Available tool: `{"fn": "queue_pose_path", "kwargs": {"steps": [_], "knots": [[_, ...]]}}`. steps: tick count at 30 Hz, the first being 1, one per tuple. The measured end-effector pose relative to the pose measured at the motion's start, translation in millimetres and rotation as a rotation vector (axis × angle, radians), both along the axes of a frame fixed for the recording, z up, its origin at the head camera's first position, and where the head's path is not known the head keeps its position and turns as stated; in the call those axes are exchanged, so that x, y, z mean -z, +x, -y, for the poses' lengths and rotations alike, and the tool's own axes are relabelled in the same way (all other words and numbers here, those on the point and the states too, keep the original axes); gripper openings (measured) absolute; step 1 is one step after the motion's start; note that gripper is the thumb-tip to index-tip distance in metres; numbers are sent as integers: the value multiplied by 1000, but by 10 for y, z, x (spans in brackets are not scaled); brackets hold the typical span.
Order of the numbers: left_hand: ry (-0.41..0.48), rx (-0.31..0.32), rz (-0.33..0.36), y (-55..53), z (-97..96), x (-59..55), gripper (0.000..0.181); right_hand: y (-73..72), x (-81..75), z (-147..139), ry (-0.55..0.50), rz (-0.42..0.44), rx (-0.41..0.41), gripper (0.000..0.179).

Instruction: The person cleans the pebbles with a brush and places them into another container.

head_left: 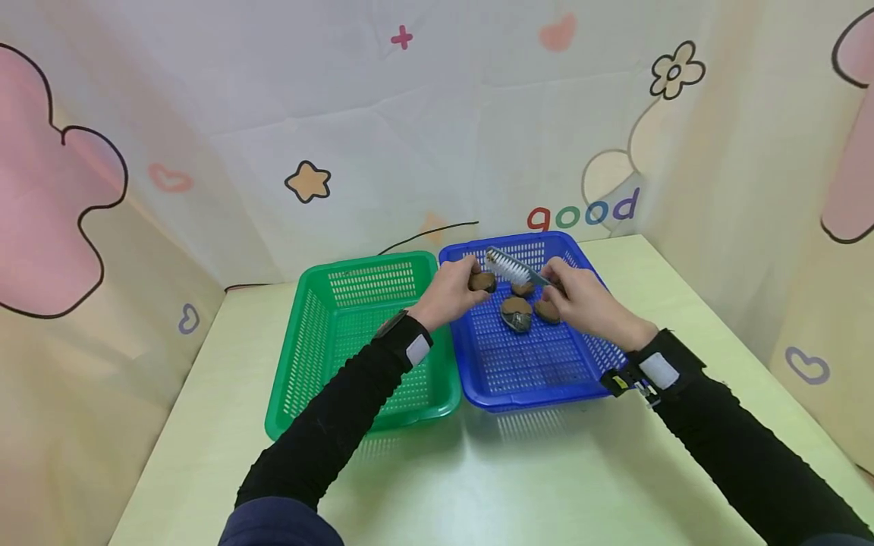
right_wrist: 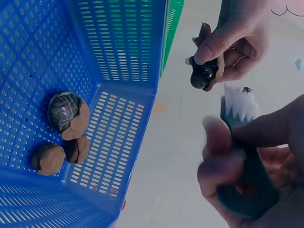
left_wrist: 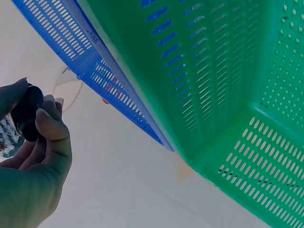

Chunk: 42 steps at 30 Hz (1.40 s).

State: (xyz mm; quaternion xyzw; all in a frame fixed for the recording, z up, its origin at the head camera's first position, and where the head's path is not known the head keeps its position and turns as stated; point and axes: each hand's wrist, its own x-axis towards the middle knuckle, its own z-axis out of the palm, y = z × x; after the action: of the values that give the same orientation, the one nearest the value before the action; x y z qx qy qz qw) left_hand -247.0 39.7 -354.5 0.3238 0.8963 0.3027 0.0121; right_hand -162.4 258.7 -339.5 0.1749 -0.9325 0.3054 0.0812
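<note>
My left hand [head_left: 445,297] pinches a dark, shiny stone [right_wrist: 202,76] with brown mud on one side, between thumb and fingers. The stone is up over the blue basket [head_left: 539,396]. My right hand [head_left: 592,305] grips the dark green handle of a scrub brush [right_wrist: 256,183]. Its white bristles [head_left: 507,267] are close to the held stone, and a dark speck sits at their tip. Below, on the blue basket's floor, lie a larger stone half coated in brown mud [right_wrist: 64,111] and two smaller mud-covered lumps [right_wrist: 49,158].
A green basket [head_left: 276,409] stands left of the blue one, their rims side by side. Both are on a pale table [head_left: 437,485]. A printed curtain [head_left: 382,98] hangs right behind the baskets and along both sides.
</note>
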Motion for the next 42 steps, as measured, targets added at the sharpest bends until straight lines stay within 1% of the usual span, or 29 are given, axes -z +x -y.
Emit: {"fn": "queue_pose_path", "kwargs": {"steps": [3, 7, 9, 13, 16, 19, 21, 24, 26, 29, 31, 33, 36, 38, 40, 42], "knots": [[9, -22, 0, -2, 21, 0, 24, 10, 8, 40, 59, -41, 10, 21], [14, -37, -14, -6, 37, -8, 26, 22, 2, 106, 142, -50, -2, 36], [17, -35, -15, -5, 44, -10, 25, 36, -7, 131, 173, -49, -9, 39], [9, -11, -9, -3, 59, 0, 25, 58, -28, 164, 205, -66, 10, 39], [25, -4, -3, -10, 70, 2, 24, 53, -37, 185, 212, -93, 10, 38], [59, -16, 9, -20, 88, 2, 21, 58, -47, 194, 209, -107, -8, 38], [80, -20, 18, -19, 96, -3, 20, 64, -52, 193, 208, -113, 7, 39], [76, -4, 28, -12, 101, -2, 19, 67, -49, 201, 215, -120, 27, 38], [80, -3, 43, -9, 105, 6, 21, 63, -38, 215, 205, -116, 9, 38], [96, -22, 63, -14, 115, 26, 19, 72, -29, 224, 188, -107, -11, 38], [104, -26, 71, -16, 122, 36, 18, 78, -23, 221, 188, -109, 7, 38], [95, -14, 66, -15, 125, 41, 17, 77, -17, 229, 210, -118, 31, 37], [92, -3, 75, -10, 131, 43, 18, 71, -10, 252, 214, -108, 18, 38], [103, -13, 85, -13, 136, 44, 18, 78, -14, 264, 207, -100, 4, 38], [120, -27, 92, -15, 139, 40, 18, 86, -22, 264, 209, -103, 18, 38], [115, -22, 92, -16, 140, 38, 17, 86, -29, 272, 224, -113, 42, 37]]}}
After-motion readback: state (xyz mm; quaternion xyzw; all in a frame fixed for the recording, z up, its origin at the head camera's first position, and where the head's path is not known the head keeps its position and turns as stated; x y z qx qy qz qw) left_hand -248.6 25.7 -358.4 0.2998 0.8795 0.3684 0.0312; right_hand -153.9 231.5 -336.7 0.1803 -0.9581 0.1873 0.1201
